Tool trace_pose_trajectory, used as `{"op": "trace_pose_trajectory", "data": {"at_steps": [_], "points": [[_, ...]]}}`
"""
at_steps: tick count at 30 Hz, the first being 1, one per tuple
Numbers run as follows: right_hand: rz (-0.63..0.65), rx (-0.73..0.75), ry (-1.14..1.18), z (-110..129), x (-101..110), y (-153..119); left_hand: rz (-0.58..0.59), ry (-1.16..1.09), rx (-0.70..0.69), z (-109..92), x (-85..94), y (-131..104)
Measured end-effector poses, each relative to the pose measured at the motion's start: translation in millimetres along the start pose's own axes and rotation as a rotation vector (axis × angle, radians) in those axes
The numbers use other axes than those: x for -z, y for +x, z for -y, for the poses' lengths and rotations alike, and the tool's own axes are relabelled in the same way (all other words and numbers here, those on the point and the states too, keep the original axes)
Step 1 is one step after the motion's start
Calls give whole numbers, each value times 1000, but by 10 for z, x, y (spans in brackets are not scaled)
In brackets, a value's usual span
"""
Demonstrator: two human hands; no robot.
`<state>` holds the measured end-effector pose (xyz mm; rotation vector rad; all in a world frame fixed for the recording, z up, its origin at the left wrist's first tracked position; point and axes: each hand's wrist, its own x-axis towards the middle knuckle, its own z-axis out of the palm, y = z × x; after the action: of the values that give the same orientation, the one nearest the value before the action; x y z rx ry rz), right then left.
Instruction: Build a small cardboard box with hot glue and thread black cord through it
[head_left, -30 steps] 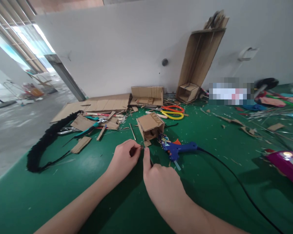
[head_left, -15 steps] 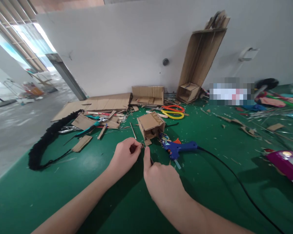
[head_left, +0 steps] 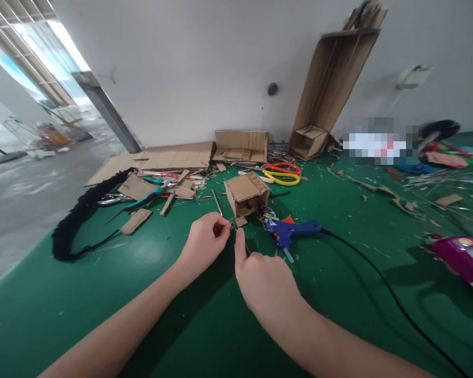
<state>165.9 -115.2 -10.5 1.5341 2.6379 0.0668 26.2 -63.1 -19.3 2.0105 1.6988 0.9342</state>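
Head camera: a small brown piece [head_left: 232, 226] sits in the near middle of the green table [head_left: 189, 325], pinched between the thumb and forefinger of the left hand [head_left: 207, 239]; its exact shape is too small to tell. Just to its right, the right hand [head_left: 266, 278] has its fingers closed around a dark slim tool [head_left: 247, 251], forefinger stretched along it toward the piece. Whether the tool's tip touches the piece, I cannot tell.

Just beyond the fingertips lies a cardboard square [head_left: 241, 221], at the near edge of an open cardboard box [head_left: 245, 188]. A thin metal rod [head_left: 217, 202] lies to the left of the box. To the right of the square is a blue glue gun [head_left: 295, 229], its black cord running off toward the near right.

Farther out, scissors [head_left: 281, 173] with red and yellow handles lie beyond the box, and teal-handled pliers [head_left: 150, 198] rest among scraps on the left, beside a fuzzy black band [head_left: 73, 220]. A tall cardboard structure [head_left: 333, 79] leans at the far wall, and a magenta device [head_left: 457, 257] lies at the right.
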Motion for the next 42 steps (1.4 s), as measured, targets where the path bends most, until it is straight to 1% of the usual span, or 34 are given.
{"op": "trace_pose_trajectory", "data": {"at_steps": [5,8,11,13,19,26,29,32,37,40,42], "points": [[27,-5,15,3,20,30,11,14,-44,23,-10,-3],[1,-15,22,1,14,77,15,28,-64,19,-9,-13],[-39,-2,31,-6,-5,84,9,30,-54,9,-9,-11],[-40,11,28,-9,-8,60,8,33,-35,6,-10,-2],[56,-8,20,-6,29,4,20,23,-44,34,-10,11],[2,-11,32,-5,24,101,45,29,-44,31,-10,-2],[17,-22,30,-13,36,104,51,30,-37,34,5,9],[48,-20,36,-28,45,92,77,87,-44,44,41,26],[22,-15,20,-35,29,77,118,212,-86,44,70,46],[-5,-11,6,-23,18,69,96,218,-114,47,43,35],[-11,-10,-7,-16,14,60,56,202,-125,51,25,19]]}}
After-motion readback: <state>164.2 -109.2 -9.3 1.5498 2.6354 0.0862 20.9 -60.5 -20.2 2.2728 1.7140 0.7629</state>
